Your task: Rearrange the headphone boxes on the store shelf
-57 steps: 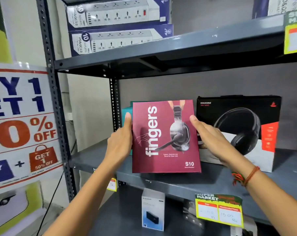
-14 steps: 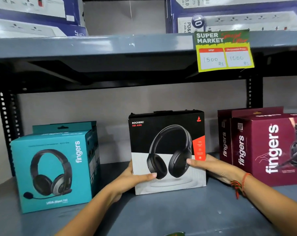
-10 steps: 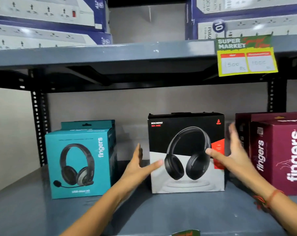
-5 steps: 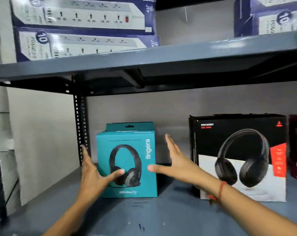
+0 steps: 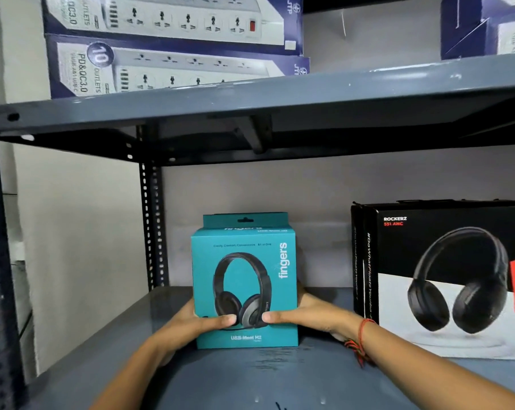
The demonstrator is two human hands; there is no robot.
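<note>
Grey metal shelf, pale wall

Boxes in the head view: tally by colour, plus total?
Teal headphone box: 1, held between the left hand and right hand
Black headphone box: 1
Navy power strip boxes: 3
Total: 5
</note>
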